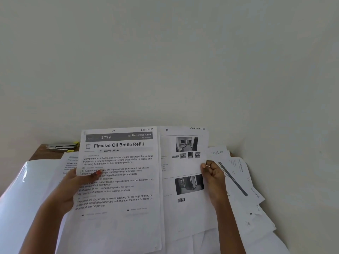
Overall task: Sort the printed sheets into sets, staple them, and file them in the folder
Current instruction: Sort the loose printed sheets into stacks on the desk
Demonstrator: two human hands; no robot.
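The left hand (73, 187) holds a printed sheet, the front sheet (119, 180), in the middle of the frame. Its thumb lies on the front of the paper near the left edge. The other fingers are behind the paper, where I cannot see them. The front sheet stands up and faces the camera. Its big title reads "Finalize Oil Bottle Refill", and "SECTION 5" is written by hand in its top right corner.

The right hand (213, 176) is right of the middle. Its fingers are curled and pinch the right edge of a second paper, the photo sheet (183, 167). This sheet has small grey photos on it. Its left part is hidden behind the front sheet. The two hands are apart, one on each side of the papers.

At the right of the frame lie many loose sheets (253, 204), fanned out on top of each other. At the left is a shiny white cover (27, 184); I cannot tell if it is the folder. Above the cover, a stapler (61, 147) with yellow bits lies on the brown table (39, 153), well apart from both hands. A plain pale wall (165, 61) fills the top of the frame.
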